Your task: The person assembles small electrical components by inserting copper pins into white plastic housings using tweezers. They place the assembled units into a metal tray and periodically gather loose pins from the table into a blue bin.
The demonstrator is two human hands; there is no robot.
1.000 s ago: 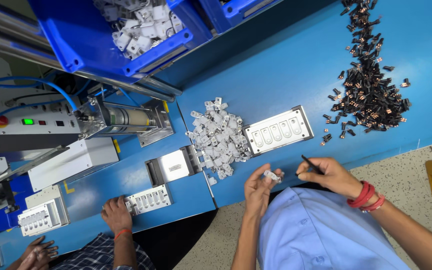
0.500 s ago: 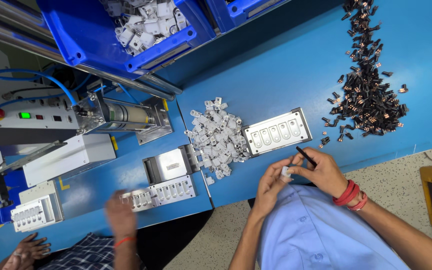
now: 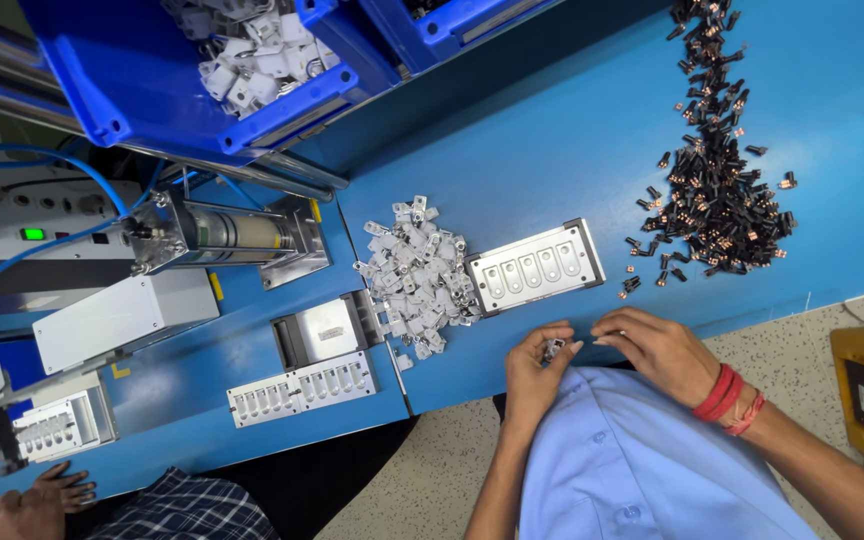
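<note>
At the blue table's near edge, the left hand (image 3: 535, 372) pinches a small white part (image 3: 553, 349) between its fingertips, while the loosely curled right hand (image 3: 658, 348) hovers just beside it.

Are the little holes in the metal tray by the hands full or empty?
Empty: the metal tray shows five bare slots.

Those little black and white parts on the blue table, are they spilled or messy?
Both lie in loose heaps: white parts beside the metal tray, black parts with strays scattered at the edges. The left hand holds one small piece.
</note>
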